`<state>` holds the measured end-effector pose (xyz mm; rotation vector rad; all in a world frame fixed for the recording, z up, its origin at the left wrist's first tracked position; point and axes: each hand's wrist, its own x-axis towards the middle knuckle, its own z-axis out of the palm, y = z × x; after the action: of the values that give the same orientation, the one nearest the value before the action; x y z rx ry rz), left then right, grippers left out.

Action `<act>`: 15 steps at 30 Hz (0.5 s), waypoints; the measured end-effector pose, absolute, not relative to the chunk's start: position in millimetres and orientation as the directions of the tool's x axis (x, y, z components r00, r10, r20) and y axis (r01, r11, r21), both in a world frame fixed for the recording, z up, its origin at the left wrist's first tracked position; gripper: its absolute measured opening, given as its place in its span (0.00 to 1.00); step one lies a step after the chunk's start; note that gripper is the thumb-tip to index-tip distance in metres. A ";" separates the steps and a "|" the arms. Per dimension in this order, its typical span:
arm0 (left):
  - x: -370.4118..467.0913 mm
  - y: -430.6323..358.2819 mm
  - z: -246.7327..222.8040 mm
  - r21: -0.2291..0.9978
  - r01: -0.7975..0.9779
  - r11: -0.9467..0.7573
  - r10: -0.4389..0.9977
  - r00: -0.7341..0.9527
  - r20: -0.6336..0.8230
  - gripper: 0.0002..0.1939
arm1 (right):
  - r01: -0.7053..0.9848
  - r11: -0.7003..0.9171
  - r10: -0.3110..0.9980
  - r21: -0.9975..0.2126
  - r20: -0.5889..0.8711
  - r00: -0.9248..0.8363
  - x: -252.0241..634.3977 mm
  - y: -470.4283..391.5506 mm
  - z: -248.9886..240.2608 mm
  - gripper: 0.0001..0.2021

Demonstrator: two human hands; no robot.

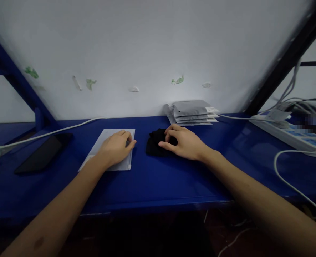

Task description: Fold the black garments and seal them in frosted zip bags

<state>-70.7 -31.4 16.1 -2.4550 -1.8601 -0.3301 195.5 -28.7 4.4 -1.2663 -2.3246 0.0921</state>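
Observation:
My left hand [117, 147] rests on a flat, translucent plastic zip bag [123, 165], its fingers loosely bent and the thumb apart from them. A small dark patch shows between thumb and forefinger; I cannot make out what it is. The bag's white slider sits at its near right corner. To the right, my right hand [186, 142] lies over the right part of a folded black cloth item [154, 144]. Its fingers are curved, with the thumb spread from the forefinger and black fabric visible between them. Part of the cloth is hidden under this hand.
Behind my right hand, a stack of grey plastic packets [191, 109] lies against the wall. A black phone-like slab [44, 153] is at the left, beside a white cable [53, 132]. On the right a white power strip [294, 134] has cables. The blue table [152, 189] ends nearby.

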 end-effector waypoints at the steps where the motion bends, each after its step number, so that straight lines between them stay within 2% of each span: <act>1: -70.7 -31.3 15.9 0.089 0.955 -0.284 0.944 0.262 0.203 0.15 | 0.785 0.559 0.808 -0.267 0.390 -0.443 193.9 -29.9 4.5 0.23; 5: -67.5 -32.3 13.7 0.049 0.924 -0.378 0.882 0.344 0.323 0.16 | 0.832 0.535 0.782 -0.150 0.460 -0.420 184.6 -35.1 3.8 0.29; 8: -59.8 -38.6 11.8 0.031 0.832 -0.555 0.768 0.497 0.405 0.17 | 0.844 0.528 0.783 -0.092 0.437 -0.442 179.5 -36.5 2.7 0.27; 11: -51.3 -47.8 10.3 0.050 0.691 -0.721 0.649 0.649 0.397 0.18 | 0.838 0.533 0.802 -0.116 0.387 -0.456 179.1 -35.3 2.8 0.21; 15: -47.0 -53.9 10.4 0.089 0.654 -0.751 0.644 0.696 0.317 0.19 | 0.814 0.546 0.809 -0.196 0.374 -0.453 181.5 -32.8 3.7 0.19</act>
<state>-47.0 -53.9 10.4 -2.8648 -1.0970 -0.5167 181.5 -32.8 3.7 -1.3198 -2.3620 -0.0162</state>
